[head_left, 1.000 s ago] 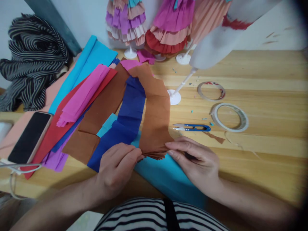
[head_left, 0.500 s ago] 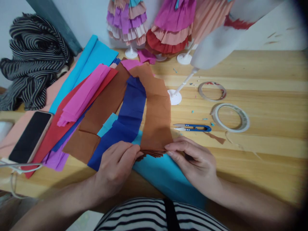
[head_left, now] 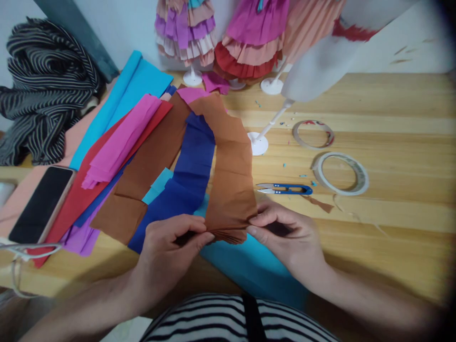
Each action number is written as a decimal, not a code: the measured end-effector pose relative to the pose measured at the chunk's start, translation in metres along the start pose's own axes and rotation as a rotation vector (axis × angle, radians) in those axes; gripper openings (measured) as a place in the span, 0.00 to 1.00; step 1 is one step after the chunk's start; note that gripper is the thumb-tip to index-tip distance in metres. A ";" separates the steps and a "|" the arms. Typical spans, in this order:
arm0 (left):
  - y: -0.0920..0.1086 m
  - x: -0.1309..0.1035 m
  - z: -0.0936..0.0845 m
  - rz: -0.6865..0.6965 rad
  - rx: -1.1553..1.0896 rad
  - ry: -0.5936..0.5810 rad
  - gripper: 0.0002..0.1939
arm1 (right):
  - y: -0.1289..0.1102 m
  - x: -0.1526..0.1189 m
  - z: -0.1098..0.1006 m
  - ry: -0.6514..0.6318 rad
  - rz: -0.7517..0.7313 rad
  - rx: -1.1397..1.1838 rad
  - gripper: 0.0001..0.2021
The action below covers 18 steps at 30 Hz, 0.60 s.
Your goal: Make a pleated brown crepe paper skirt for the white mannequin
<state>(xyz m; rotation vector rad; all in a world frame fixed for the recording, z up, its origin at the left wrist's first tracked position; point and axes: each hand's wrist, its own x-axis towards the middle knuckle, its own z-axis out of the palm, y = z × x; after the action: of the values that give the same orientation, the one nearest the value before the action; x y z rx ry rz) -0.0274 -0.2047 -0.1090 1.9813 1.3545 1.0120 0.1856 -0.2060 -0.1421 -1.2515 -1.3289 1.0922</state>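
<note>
A long strip of brown crepe paper (head_left: 233, 175) runs down the middle of the table, its near end gathered in stacked accordion folds. My left hand (head_left: 171, 256) pinches the left edge of those folds between thumb and fingers. At the right edge, my right hand (head_left: 290, 240) pinches the same strip with thumb and index finger. Under the folds lies turquoise paper (head_left: 256, 266). A dark blue strip (head_left: 194, 166) curves beside the brown one, close to my left hand. Blue-handled thread snips (head_left: 285, 189) lie just beyond my right hand.
Two tape rolls (head_left: 342, 173) (head_left: 313, 134) lie at the right. A white mannequin form (head_left: 313, 71) on a stand and ruffled paper dresses (head_left: 249, 42) stand at the back. Layered coloured paper (head_left: 121, 142), a phone (head_left: 42, 204) and striped cloth (head_left: 50, 85) are on the left.
The folded end has tilted, showing more of its stacked edges. My left thumb has come forward onto the folds, and my left hand has opened its curl slightly.
</note>
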 end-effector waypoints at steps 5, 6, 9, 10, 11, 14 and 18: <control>-0.003 0.000 0.001 -0.022 -0.013 0.018 0.04 | -0.002 -0.001 -0.001 -0.016 0.021 -0.006 0.06; -0.003 0.000 0.001 -0.016 -0.024 0.015 0.04 | -0.003 -0.001 -0.001 -0.020 0.027 -0.011 0.06; -0.003 0.000 0.002 -0.007 -0.027 -0.007 0.04 | -0.005 0.000 -0.001 -0.014 0.033 -0.029 0.06; -0.003 0.000 0.002 -0.002 -0.015 -0.019 0.05 | -0.005 0.000 -0.001 -0.011 0.037 -0.036 0.06; -0.002 0.000 0.001 0.003 0.001 -0.032 0.05 | -0.006 0.001 0.000 -0.009 0.044 -0.042 0.05; -0.001 0.000 0.001 0.005 0.026 -0.067 0.06 | -0.006 0.001 0.000 -0.019 0.070 -0.045 0.05; -0.003 0.000 0.001 -0.008 -0.042 -0.083 0.05 | -0.006 0.003 -0.002 -0.041 0.073 -0.024 0.06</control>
<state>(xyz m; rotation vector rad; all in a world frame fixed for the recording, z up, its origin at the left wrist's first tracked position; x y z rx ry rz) -0.0285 -0.2033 -0.1115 1.9636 1.2855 0.9368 0.1865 -0.2033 -0.1354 -1.3105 -1.3399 1.1616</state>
